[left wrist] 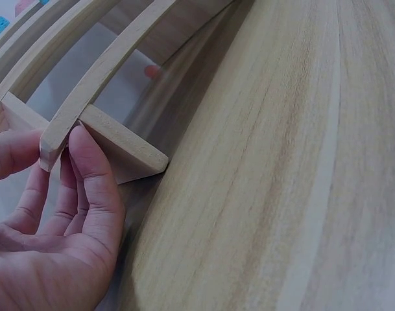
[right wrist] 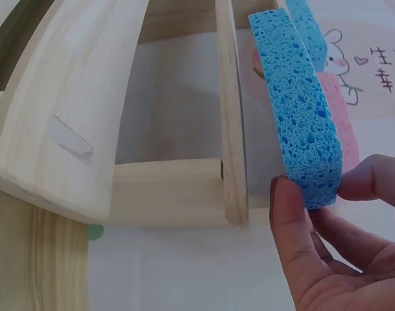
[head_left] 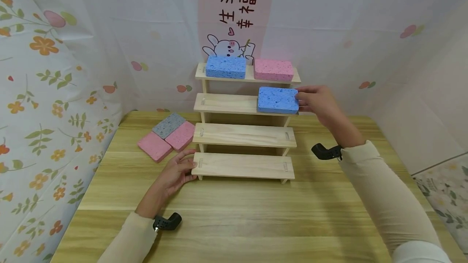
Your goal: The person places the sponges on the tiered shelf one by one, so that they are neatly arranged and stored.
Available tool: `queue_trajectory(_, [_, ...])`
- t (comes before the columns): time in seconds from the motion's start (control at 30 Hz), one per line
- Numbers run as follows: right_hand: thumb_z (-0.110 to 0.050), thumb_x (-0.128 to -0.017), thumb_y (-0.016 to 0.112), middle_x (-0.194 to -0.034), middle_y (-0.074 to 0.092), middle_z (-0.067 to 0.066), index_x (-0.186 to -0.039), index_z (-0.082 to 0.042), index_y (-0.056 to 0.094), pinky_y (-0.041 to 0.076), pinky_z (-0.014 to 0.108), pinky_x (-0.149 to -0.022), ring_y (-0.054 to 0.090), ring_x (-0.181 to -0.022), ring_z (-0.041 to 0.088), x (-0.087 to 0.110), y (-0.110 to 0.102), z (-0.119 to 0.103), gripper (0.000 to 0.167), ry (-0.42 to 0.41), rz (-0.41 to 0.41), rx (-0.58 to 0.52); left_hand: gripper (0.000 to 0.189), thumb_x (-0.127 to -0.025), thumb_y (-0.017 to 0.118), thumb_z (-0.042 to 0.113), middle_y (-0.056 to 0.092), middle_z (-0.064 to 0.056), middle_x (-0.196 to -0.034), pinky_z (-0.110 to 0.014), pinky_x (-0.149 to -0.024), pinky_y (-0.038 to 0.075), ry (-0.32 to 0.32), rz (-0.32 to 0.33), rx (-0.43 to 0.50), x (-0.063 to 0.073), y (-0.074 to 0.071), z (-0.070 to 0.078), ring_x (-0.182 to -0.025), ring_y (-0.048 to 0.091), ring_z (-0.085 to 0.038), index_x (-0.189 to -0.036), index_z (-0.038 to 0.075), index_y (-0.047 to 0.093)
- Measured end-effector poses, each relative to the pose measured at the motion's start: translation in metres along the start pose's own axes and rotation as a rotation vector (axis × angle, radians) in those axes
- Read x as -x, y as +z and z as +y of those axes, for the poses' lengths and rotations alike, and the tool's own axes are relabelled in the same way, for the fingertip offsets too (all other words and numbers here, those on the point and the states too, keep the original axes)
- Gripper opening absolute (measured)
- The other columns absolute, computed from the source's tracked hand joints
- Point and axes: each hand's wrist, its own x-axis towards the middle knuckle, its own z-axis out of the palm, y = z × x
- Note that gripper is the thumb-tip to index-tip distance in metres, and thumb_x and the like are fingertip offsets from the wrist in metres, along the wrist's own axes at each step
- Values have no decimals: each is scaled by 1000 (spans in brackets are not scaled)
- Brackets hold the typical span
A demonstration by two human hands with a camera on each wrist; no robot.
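A four-tier wooden step shelf (head_left: pixel 243 165) stands on the table. My right hand (head_left: pixel 317 101) pinches the right end of a blue sponge (head_left: pixel 278 100) at the right part of the second tier from the top. In the right wrist view, thumb and fingers grip the end of this porous blue sponge (right wrist: pixel 298 103). My left hand (head_left: pixel 177 173) holds the left end of the lowest tier; the left wrist view shows thumb and fingers pinching the board's end (left wrist: pixel 71 126). On the top tier sit another blue sponge (head_left: pixel 225 67) and a pink sponge (head_left: pixel 273 70).
Left of the shelf, a grey sponge (head_left: pixel 169 125) and two pink sponges, one nearer the left (head_left: pixel 155 146) and one beside the shelf (head_left: pixel 180 136), lie together on the wooden table (head_left: pixel 234 222). A printed cloth (head_left: pixel 157 44) hangs close behind the shelf.
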Motion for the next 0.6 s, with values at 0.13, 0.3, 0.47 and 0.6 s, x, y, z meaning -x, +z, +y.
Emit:
queue_trajectory(0.13, [-23, -99, 55, -126, 54, 18, -137, 2, 50, 55, 25, -81, 66, -81, 10, -1, 3, -1, 47, 7, -1, -6, 52, -96, 53, -1, 60, -2, -104, -26, -66, 52, 1, 1, 4, 0, 0, 0, -82, 61, -15, -143, 5, 32])
queue_trajectory(0.3, [-24, -99, 56, -127, 54, 18, -137, 2, 51, 55, 24, -80, 65, -83, 11, -1, 7, -2, 47, 6, 9, 8, 51, -96, 52, 0, 59, -2, -104, -26, -66, 52, 4, -10, 1, 0, 0, 1, -83, 61, -15, -143, 5, 31])
queue_trajectory(0.47, [-20, -98, 56, -119, 56, 17, -135, 4, 52, 56, 24, -77, 64, -81, 12, -4, 10, -1, 43, -3, -7, -19, 53, -96, 52, 0, 58, -3, -105, -26, -66, 52, 1, -3, -1, 0, 0, 0, -83, 61, -15, -144, 5, 30])
queue_trajectory(0.6, [-18, -99, 55, -114, 57, 13, -135, 5, 51, 56, 23, -75, 61, -80, 12, -6, 11, -1, 43, -7, -19, -35, 53, -96, 52, 0, 59, -3, -106, -26, -66, 53, 6, -4, 0, 1, -1, -1, -82, 61, -15, -144, 6, 30])
